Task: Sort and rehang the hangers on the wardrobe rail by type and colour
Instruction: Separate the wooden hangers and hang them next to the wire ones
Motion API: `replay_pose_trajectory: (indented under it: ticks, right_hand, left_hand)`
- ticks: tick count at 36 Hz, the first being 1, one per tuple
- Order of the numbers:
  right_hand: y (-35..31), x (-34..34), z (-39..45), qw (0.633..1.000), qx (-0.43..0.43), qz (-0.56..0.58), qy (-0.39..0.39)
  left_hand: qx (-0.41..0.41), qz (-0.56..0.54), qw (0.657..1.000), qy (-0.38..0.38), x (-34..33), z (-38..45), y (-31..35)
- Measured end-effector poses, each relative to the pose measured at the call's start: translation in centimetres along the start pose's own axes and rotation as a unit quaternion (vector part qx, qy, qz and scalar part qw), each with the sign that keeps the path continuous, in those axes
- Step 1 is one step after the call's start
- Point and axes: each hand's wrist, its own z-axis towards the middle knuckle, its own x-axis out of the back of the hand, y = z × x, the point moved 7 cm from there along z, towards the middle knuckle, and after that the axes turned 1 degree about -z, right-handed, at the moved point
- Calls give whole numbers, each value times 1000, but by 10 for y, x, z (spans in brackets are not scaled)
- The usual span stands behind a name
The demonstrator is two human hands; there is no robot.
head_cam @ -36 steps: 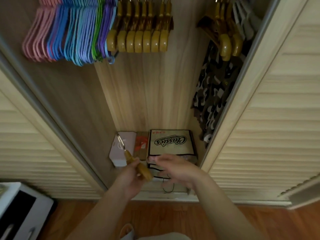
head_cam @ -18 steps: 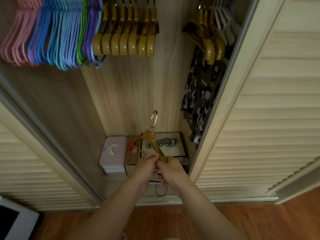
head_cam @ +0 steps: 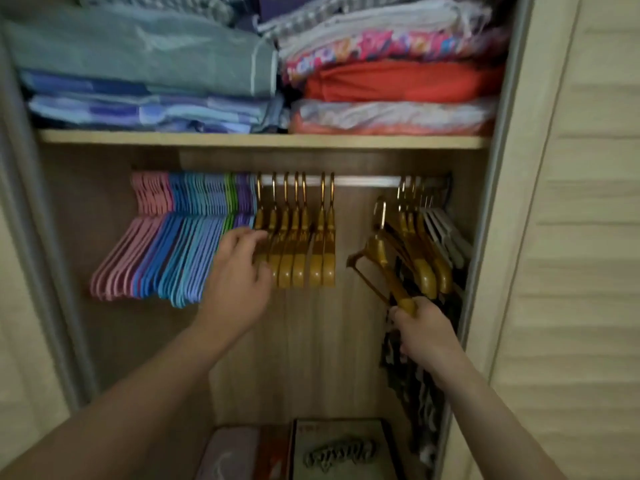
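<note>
While right hand (head_cam: 420, 327) grips wooden hanger (head_cam: 381, 261), seemingly unhooked

This is a home bedroom wardrobe. A metal rail (head_cam: 363, 182) runs across a wood-grain interior, hung with coloured plastic hangers (head_cam: 180, 251) at its left end and wooden hangers (head_cam: 298, 247) toward the middle. Above the rail, a shelf (head_cam: 242, 139) carries folded bedding (head_cam: 145, 74) and linens. Right of the rail stands a louvred sliding door (head_cam: 581, 237); below it sit storage boxes (head_cam: 332, 452).
</note>
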Motion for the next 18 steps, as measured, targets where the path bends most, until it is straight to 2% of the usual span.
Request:
replay_pose_trajectory:
  ticks: [3,6,9,12,15,18]
  right_hand:
    - [-34,6,18,999,41,-3,16]
    - [-64,3,36,996,74,-29,30]
    - [-81,-3,57,996,68,-47,45]
    - [-89,-11,77,996,62,-41,50]
    - [-92,-18,95,996,58,-53,52]
    - [-88,-23,111,995,55,-65,54]
  left_hand:
    - [-89,83,990,71,36,48,22]
    - [-162,199,963,81,47,90,34]
    - [-186,285,939,43,41,126,34]
    - [-175,301,937,10,32,147,30]
    - [-162,304,939,16,25,155,27]
    - [-185,301,934,45,26,153,23]
